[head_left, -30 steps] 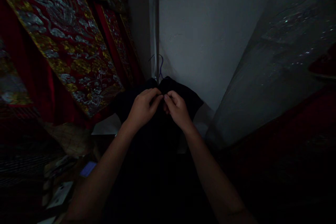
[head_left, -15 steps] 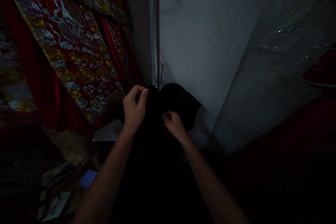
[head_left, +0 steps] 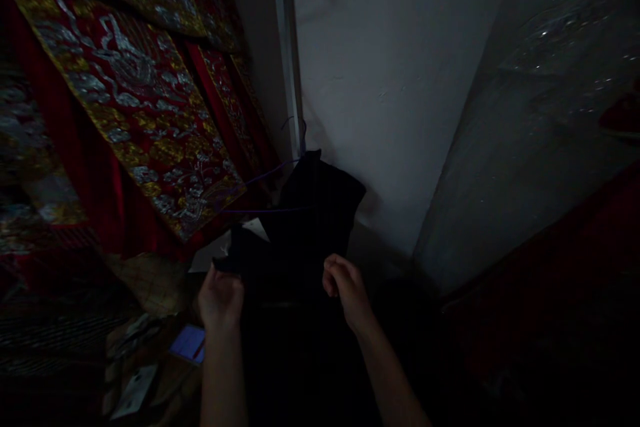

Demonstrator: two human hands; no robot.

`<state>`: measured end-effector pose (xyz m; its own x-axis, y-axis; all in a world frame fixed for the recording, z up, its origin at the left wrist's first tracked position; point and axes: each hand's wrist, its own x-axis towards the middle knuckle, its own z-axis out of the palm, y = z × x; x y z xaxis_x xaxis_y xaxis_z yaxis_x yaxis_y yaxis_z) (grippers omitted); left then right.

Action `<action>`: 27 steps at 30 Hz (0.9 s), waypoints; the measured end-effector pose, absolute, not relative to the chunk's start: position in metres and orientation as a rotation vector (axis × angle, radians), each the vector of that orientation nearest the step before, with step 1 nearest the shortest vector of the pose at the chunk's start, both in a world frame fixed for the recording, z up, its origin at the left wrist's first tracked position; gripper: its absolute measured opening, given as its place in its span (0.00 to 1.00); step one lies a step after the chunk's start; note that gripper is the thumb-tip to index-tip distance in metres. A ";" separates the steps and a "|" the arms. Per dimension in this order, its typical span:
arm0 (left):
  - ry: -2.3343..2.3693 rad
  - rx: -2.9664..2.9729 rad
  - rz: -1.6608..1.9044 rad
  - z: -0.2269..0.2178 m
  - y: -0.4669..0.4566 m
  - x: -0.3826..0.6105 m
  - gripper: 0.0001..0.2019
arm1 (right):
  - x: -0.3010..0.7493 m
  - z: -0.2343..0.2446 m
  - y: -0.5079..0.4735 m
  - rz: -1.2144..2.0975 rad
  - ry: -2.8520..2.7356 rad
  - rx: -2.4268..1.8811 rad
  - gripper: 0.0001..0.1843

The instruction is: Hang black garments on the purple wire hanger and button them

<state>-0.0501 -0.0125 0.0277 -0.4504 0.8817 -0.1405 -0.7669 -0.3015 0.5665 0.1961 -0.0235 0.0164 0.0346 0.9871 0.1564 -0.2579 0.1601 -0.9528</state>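
Note:
A black garment (head_left: 320,207) hangs from a thin purple wire hanger (head_left: 267,173) hooked at a pale vertical pole. The hanger's left arm is bare; the cloth hangs on its right side. My left hand (head_left: 221,297) pinches a loose edge of the black cloth, off to the left and below the hanger. My right hand (head_left: 345,283) is closed at the lower right of the garment, fingers curled against the dark cloth; the part it grips blends into the shadow.
Red cloths embroidered in gold and silver (head_left: 135,93) hang on the left. The pale pole (head_left: 286,33) stands against a grey wall (head_left: 380,93). Clear plastic sheeting (head_left: 520,120) covers the right. A blue-lit rectangle (head_left: 189,343) and a white card (head_left: 134,392) lie lower left.
My left hand has pulled the cloth's left side down and leftward, off the hanger, baring its purple arm. My right hand has moved lower.

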 end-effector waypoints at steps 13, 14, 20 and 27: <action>0.951 0.889 1.803 0.031 -0.031 0.040 0.14 | 0.203 -0.005 -0.028 1.136 -1.240 -0.957 0.30; 1.002 1.024 1.749 0.030 -0.034 0.049 0.15 | 0.200 -0.002 -0.032 1.158 -1.291 -0.912 0.30; 1.140 1.408 1.592 0.034 -0.033 0.059 0.12 | 0.182 0.018 -0.038 1.427 -1.189 -0.825 0.16; 1.144 1.729 1.145 0.028 -0.036 0.027 0.17 | 0.209 0.045 -0.022 1.468 -1.706 -0.854 0.03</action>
<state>0.0267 -0.0359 0.0278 0.1985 0.9427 0.2683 0.2671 -0.3154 0.9106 0.2095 -0.0216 0.0448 -0.5231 0.8466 0.0980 0.0295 0.1329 -0.9907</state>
